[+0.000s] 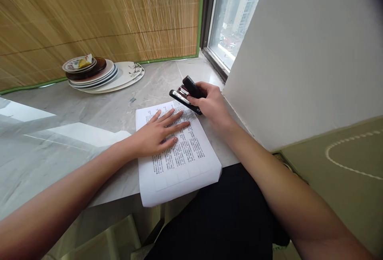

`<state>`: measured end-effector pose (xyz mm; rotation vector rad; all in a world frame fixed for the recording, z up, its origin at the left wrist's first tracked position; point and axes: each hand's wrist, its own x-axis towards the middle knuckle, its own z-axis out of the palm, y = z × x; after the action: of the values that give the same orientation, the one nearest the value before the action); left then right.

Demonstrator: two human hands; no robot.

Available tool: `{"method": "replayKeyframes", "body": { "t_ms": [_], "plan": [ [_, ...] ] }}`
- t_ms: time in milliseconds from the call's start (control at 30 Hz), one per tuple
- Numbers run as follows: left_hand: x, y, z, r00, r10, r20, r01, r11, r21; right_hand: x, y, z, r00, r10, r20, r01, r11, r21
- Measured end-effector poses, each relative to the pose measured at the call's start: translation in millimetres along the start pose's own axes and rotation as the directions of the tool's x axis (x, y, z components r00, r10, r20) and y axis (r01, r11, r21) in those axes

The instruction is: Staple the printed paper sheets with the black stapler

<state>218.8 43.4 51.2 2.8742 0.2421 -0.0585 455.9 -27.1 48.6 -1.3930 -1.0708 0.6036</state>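
Two bare hands are working apart from each other over a grey marbled surface. The left hand is lying open, palm down with its fingers spread, and is pressing on the printed papers. The right hand is closing around a black stapler, its thumb resting along the near side. The stapler is sitting at the far right corner of the papers, its top arm standing away from its base and its tips pointing toward the far left; whether paper is lying between the two parts, the view is not showing clearly. The papers' near end is hanging and curling over the edge of the surface, above dark clothing. Beyond the left hand, stacked plates are resting near a bamboo blind, a yellow item lying on the topmost plate. Sunlight is falling in pale patches at the left, and a window is showing buildings outside.
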Motion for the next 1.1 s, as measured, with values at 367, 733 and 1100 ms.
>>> {"method": "replayKeyframes", "body": {
  "t_ms": [367,733,1100],
  "plan": [
    [0.1,-1.8,3.0,0.999,-0.008,-0.049,0.004,0.997,-0.078,-0.8,0.5,-0.1,1.000,-0.021,0.013,0.021,0.999,-0.038],
    [1.2,2.4,-0.1,0.990,0.038,-0.138,-0.046,0.997,-0.059,0.0,-0.9,0.0,1.000,-0.013,-0.010,0.012,1.000,-0.021],
    [-1.1,3.0,-1.1,0.979,0.038,-0.201,-0.043,0.999,-0.021,-0.7,-1.4,-1.0,1.000,-0.003,-0.001,0.003,1.000,-0.008]
  ]
}}
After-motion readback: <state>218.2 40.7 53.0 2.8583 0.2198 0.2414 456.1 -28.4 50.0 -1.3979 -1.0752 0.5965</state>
